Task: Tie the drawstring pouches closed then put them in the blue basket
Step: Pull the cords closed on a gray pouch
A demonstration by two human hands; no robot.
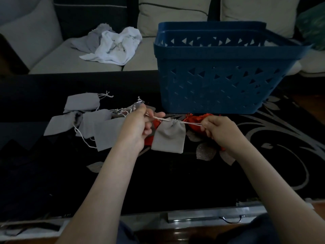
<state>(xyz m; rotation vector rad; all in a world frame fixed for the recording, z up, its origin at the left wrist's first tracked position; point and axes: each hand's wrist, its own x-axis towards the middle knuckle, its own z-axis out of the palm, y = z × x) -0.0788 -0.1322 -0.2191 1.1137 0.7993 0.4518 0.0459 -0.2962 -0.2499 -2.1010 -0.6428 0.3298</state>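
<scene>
Cloth of 1 grey pouch [168, 138] hangs over the dark table [175, 184], just before the blue basket [211, 85]. Its drawstring [191, 123] is pinched taut by the left hand [139, 125] and right hand [219, 132]. The pouch is judged light, limp and easily bunched, so it is best held by the thin cords near the mouth.

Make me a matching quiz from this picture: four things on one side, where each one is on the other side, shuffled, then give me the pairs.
Things:
1. blue basket
2. white cloth
3. middle grey pouch
4. red pouch

Places:
A. crumpled on the sofa
B. its strings pinched by the left hand and right hand
C. lying on the table, just past the taut strings
D. upright at the table's far side

Pairs: 1-D; 2-A; 3-B; 4-C
</scene>
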